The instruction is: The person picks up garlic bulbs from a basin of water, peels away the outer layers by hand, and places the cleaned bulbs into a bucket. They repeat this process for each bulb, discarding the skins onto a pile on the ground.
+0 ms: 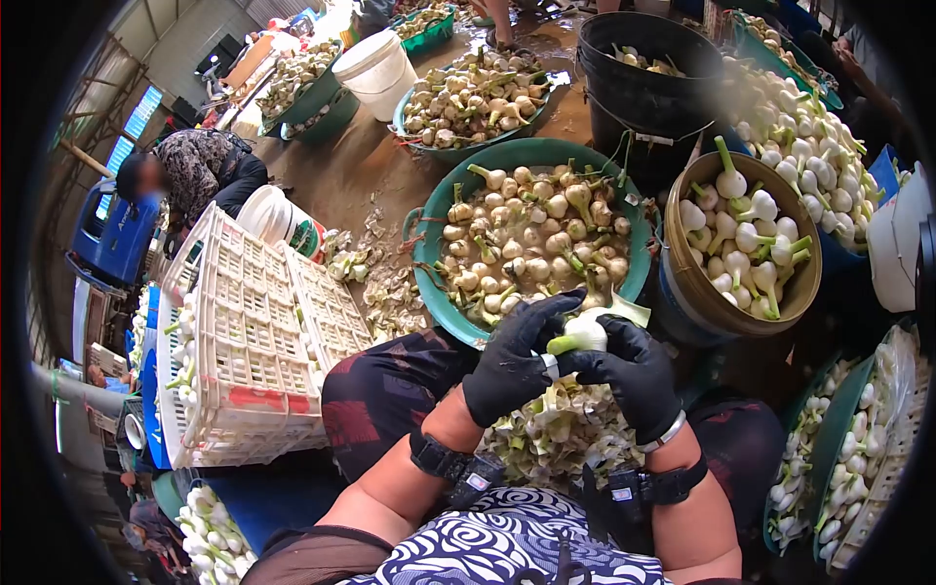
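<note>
Head view. From where I stand: garlic bulb (587,331), white with green stem end, held between two black-gloved hands, right of centre, lower half of frame. Right hand (629,375): fingers clamped on the bulb's right side. Left hand (517,356): finger and thumb curled around the stem end; cannot tell whether they grip. Below both hands: heap of peelings (561,434). Just above: green basin (426,255) of bulbs in cloudy water. Right of it: tan bucket (811,219), filled with pale bulbs. Left of frame: white crate (249,317), tilted.
</note>
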`<action>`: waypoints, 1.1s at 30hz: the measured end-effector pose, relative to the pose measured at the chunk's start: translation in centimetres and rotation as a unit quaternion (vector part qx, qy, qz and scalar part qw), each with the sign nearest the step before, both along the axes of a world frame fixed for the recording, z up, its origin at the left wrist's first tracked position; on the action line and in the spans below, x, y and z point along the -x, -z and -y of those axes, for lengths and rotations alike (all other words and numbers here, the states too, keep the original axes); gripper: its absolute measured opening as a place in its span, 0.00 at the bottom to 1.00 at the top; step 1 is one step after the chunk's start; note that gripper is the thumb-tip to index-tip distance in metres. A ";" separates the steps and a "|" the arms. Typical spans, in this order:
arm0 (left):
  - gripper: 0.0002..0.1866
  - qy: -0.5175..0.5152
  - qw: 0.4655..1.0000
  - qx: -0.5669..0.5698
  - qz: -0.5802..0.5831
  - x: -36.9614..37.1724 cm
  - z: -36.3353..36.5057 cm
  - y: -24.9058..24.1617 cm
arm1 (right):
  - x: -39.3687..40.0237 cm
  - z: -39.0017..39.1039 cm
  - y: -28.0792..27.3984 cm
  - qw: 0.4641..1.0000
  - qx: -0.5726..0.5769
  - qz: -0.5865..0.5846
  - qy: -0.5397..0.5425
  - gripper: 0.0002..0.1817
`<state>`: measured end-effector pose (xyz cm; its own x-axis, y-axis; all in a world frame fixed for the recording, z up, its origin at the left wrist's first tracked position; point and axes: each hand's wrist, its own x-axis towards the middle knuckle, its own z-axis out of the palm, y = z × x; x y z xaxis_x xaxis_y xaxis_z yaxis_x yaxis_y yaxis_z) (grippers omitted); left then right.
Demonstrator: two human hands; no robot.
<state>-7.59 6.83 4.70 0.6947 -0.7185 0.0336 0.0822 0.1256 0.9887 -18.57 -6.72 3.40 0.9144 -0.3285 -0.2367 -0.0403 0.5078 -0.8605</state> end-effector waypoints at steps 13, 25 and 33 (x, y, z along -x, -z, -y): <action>0.15 0.016 0.966 -0.006 -0.258 -3.4 -0.1 2.2 | 1.3 1.3 -3.7 0.988 0.019 0.079 -0.128 0.12; 0.22 0.130 0.978 0.089 -0.134 -7.0 7.6 -3.2 | 1.4 0.3 1.3 0.825 0.428 -0.168 -0.328 0.28; 0.16 0.250 0.629 -0.676 0.293 -11.5 -0.4 19.7 | 1.8 1.4 1.9 0.815 0.534 -0.119 -0.193 0.26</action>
